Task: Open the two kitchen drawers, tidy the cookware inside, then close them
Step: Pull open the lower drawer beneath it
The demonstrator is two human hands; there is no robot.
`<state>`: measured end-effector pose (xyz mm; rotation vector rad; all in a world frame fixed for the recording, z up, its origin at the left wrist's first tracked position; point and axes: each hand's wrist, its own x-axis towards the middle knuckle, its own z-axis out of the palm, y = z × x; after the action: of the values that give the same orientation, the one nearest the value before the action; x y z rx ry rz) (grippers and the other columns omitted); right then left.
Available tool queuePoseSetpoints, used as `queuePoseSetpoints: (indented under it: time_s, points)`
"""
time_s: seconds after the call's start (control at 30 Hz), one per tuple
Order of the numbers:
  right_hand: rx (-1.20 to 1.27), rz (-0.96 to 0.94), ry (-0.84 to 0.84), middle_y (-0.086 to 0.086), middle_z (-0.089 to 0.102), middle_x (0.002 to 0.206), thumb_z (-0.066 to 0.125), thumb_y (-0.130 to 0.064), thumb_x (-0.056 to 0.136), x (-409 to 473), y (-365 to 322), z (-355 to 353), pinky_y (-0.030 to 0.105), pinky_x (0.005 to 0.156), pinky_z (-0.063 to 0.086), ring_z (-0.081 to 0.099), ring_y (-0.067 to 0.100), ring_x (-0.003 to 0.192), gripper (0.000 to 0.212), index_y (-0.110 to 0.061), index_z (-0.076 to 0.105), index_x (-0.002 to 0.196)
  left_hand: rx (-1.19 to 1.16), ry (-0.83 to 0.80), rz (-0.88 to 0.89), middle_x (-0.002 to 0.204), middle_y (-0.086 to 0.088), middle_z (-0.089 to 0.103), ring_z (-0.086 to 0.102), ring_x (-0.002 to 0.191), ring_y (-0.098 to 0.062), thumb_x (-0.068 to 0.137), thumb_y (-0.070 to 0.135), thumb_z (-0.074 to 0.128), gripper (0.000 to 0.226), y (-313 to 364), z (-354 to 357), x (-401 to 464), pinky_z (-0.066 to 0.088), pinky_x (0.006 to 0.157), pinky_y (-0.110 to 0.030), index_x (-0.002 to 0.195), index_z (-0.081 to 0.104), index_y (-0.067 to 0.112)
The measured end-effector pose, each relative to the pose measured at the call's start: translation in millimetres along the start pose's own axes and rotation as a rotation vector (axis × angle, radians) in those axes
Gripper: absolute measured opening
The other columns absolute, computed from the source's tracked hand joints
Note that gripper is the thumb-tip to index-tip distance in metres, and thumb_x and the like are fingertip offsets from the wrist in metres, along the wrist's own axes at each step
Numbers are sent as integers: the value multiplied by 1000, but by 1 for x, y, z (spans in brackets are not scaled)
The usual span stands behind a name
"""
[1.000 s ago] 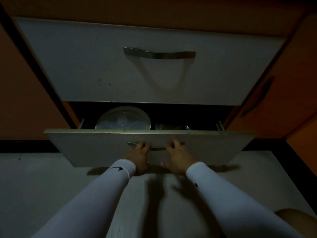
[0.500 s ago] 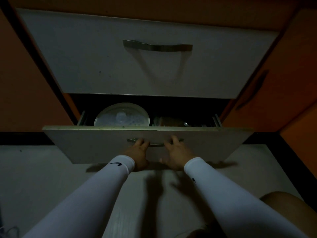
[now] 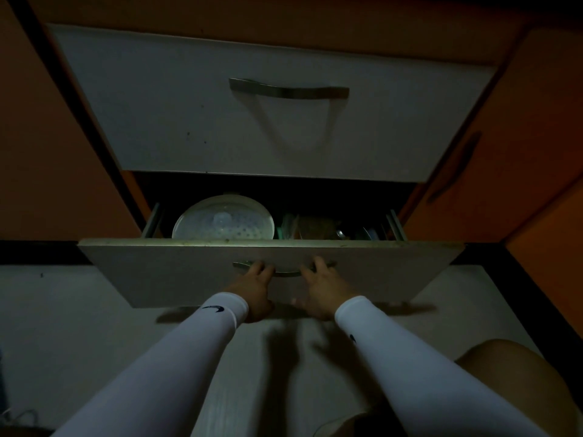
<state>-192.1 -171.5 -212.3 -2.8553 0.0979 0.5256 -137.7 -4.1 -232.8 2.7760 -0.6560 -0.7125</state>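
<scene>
The lower drawer (image 3: 176, 272) stands partly pulled out beneath the closed upper drawer (image 3: 176, 121). My left hand (image 3: 255, 290) and right hand (image 3: 321, 291) both curl their fingers over its metal handle (image 3: 287, 273). Inside, at the left, lies a round perforated lid (image 3: 224, 222); dim cookware beside it is unclear.

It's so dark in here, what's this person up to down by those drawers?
A person in white sleeves has both hands on the lower drawer's handle: the left hand and the right hand each grip it. The lower drawer stands partly open, showing a round pale lid and some dim cookware beside it. The upper drawer is shut, its handle untouched.
</scene>
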Motion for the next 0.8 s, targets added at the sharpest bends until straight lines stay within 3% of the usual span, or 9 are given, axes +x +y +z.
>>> queuePoseSetpoints:
  time_s: [0.8]
  points:
    - [-59, -1, -27, 11, 17, 148, 60, -51, 83, -37, -4, 11, 48, 107, 37, 33, 37, 131, 76, -19, 28, 145, -5, -2, 13, 155, -6, 14, 40, 131, -35, 79, 36, 61, 80, 8, 17, -33, 37, 108, -43, 146, 20, 23]
